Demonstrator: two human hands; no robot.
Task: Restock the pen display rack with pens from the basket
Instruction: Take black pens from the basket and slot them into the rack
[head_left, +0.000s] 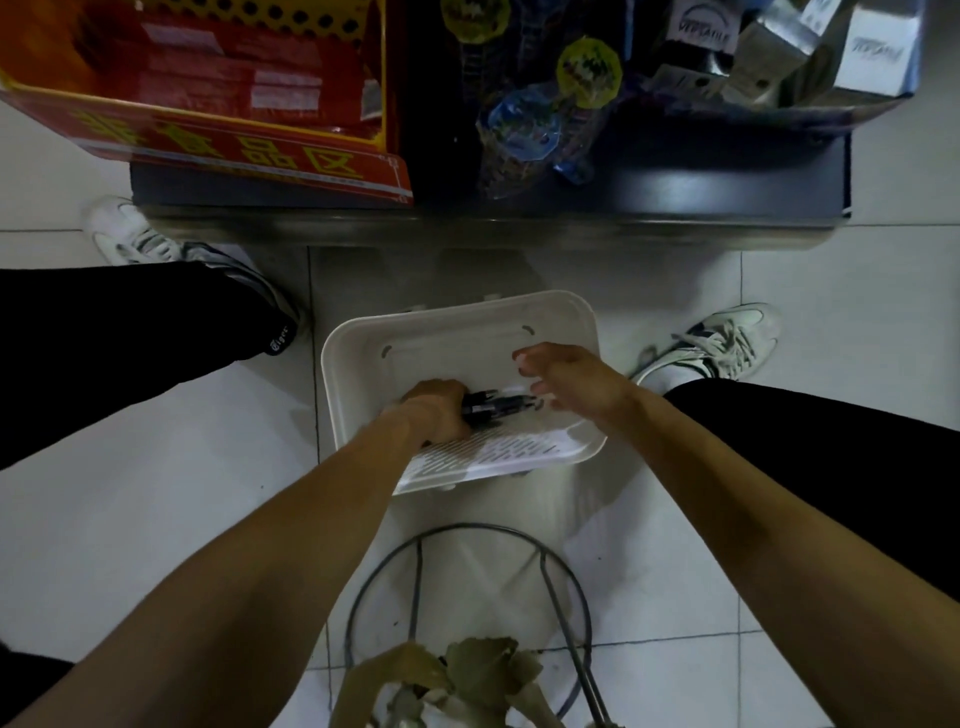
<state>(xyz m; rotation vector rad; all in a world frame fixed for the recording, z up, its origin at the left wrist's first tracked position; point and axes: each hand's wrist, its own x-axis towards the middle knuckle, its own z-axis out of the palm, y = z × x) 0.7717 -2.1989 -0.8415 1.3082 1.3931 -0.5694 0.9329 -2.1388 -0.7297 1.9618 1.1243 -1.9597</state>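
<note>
A white plastic basket (358, 343) stands on the tiled floor between my feet. Inside it my left hand (434, 410) grips a bundle of dark pens (498, 404) that stick out to the right of my fist. My right hand (569, 376) hovers over the basket's right half with fingers spread and relaxed, its fingertips close to the pen tips, holding nothing. The basket's near wall is slotted. A pen display rack is not recognisable in this view.
A dark shelf base (675, 192) runs across the top, with a red and yellow carton (234, 104), packaged toys (535, 124) and silver boxes (779, 47) above it. A wire stool frame (467, 530) sits below the basket. My shoes (722, 340) flank the basket.
</note>
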